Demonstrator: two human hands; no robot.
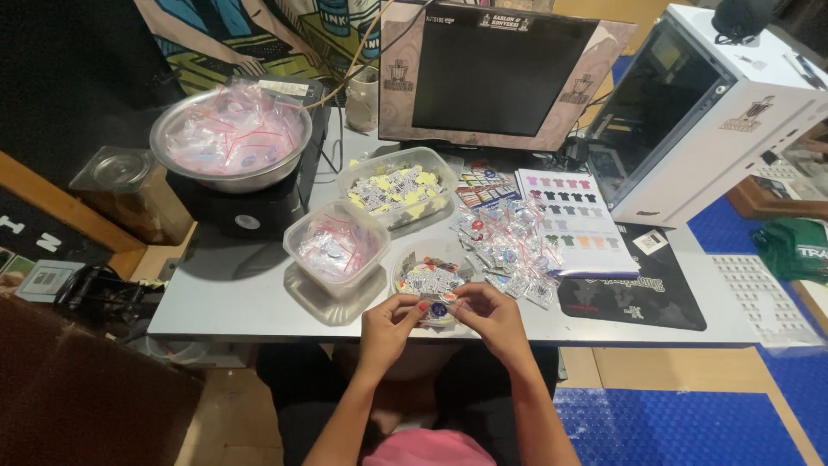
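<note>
My fingers [420, 304] of both hands were pinched together on one small round blue badge [439, 309], the left hand [388, 321] and the right hand [488, 312] meeting at the near edge of the counter [233, 293], just over a small round tub of printed pieces [429, 278]. I judged I was in the middle of packing this badge; the next move needed a careful, steady pinch. Beside it stood a clear tub of small zip bags [335, 245], a loose pile of bagged badges [509, 250], and a steel bowl [230, 138] further back. Behind were a dark monitor [496, 73] and a white computer case [699, 112]; blue floor mats [681, 423] lay below.
</note>
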